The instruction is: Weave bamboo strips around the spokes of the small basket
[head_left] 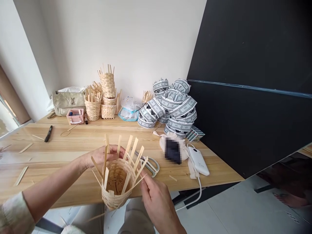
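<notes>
A half-woven bamboo basket [117, 185] hangs above the wooden table's front edge, its tall unwoven stakes fanning upward. My left hand [104, 155] grips it at the top from behind, with stakes pressed against the fingers. My right hand [154, 201] is at the basket's right side, fingertips pinching a thin bamboo weaving strip [139, 178] that runs along the woven wall. A pair of scissors [149, 165] with pale handles lies on the wooden table [73, 191] just beyond my right fingers.
Loose bamboo strips [20, 175] and a black marker [48, 133] lie at left. A white power bank [198, 161] with its cable and a cloth bundle [172, 149] sit at right. Further back stand stacked baskets [107, 86], a pink crate [75, 116], a handbag [68, 102] and patterned rolls [168, 105].
</notes>
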### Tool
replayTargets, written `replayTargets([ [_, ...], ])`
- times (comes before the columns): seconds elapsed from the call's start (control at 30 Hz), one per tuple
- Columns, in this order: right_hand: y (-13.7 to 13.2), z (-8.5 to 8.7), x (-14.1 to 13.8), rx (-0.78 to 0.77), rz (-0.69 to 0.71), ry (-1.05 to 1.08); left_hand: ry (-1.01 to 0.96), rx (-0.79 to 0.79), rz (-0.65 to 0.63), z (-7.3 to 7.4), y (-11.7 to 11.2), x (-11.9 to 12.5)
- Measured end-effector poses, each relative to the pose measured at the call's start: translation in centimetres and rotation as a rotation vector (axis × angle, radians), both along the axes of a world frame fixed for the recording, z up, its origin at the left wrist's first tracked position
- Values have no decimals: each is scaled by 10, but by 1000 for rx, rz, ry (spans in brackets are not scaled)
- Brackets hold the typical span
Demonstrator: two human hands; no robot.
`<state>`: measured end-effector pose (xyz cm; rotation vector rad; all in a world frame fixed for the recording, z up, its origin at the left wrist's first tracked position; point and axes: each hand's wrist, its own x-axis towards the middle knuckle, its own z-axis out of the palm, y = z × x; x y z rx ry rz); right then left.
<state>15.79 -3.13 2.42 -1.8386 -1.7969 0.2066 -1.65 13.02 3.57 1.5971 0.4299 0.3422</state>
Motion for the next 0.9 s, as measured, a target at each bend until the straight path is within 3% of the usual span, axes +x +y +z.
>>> replayTargets([
  [0.4,1,-20,3,137,7,77,-4,204,258,-1,-13,5],
  [0.6,11,-9,11,91,-19,5,-4,286,273,4,-20,8],
  [0.73,22,2,16,49,29,94,14,397,246,6,-24,12],
  [0.9,36,10,26,-61,159,272,34,418,239,-9,-12,16],
])
